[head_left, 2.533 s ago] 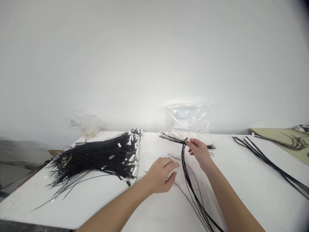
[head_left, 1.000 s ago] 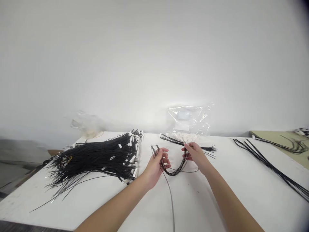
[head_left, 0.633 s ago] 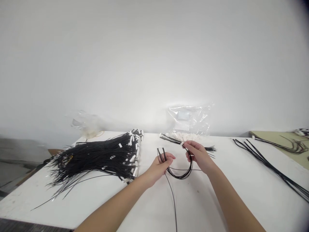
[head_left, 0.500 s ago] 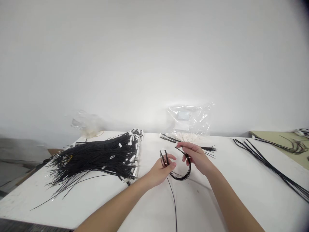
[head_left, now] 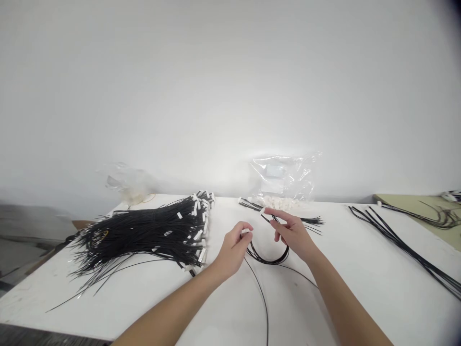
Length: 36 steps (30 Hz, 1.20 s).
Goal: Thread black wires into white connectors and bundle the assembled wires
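Observation:
My left hand [head_left: 233, 249] and my right hand [head_left: 292, 232] hold the two ends of a small bundle of thin black wires [head_left: 268, 258], bent into a loop that hangs between them over the white table [head_left: 144, 307]. Each hand pinches its end with the fingertips, and a small white connector [head_left: 262, 210] shows at the right hand's end. One loose black wire [head_left: 262, 298] trails from the loop toward me across the table.
A big pile of black wires with white connectors [head_left: 144, 233] lies on the left. A clear bag of white parts [head_left: 283, 185] stands at the back, with a few wires [head_left: 252, 205] before it. More black wires [head_left: 403, 247] run along the right side.
My hands picked up the wires that lay straight on the table and bent them into a loop, bringing the two ends closer together; the left fingers have tightened on their end.

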Available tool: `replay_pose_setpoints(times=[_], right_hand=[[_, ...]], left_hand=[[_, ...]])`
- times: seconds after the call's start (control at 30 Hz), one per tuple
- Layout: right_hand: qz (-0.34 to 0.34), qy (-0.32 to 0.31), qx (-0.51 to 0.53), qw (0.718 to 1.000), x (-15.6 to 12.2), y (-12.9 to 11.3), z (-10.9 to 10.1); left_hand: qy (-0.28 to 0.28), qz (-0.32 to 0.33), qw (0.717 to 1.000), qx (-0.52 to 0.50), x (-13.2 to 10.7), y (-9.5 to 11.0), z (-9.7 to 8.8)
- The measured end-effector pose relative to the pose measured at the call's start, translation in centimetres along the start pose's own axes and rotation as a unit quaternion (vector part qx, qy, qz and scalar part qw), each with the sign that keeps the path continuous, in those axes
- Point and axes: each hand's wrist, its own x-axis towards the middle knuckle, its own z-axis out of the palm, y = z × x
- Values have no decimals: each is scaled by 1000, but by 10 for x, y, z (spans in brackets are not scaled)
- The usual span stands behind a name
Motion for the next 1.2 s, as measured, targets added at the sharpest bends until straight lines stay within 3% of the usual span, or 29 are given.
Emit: replay_pose_setpoints(times=[0.13, 0.27, 0.5, 0.73, 0.87, 1.07, 1.2], right_hand=[[-52, 29, -28, 998, 1, 2, -2], [-67, 16, -41, 997, -2, -1, -4], [-61, -121, -69, 988, -8, 0, 0], [-82, -151, -82, 982, -10, 3, 13], [-54, -152, -70, 984, -11, 4, 12], [-38, -125, -76, 989, -11, -3, -1], [11, -132, -26, 991, -13, -14, -10]], left_hand=[[-34, -47, 998, -3, 9, -6, -4], [-77, -70, 994, -25, 11, -2, -7], [-48, -94, 983, -149, 11, -6, -5], [-42, -73, 984, -155, 11, -7, -1], [-45, -73, 979, -183, 12, -3, -2], [-6, -63, 947, -315, 16, 7, -11], [36, -68, 917, -391, 20, 8, -18]])
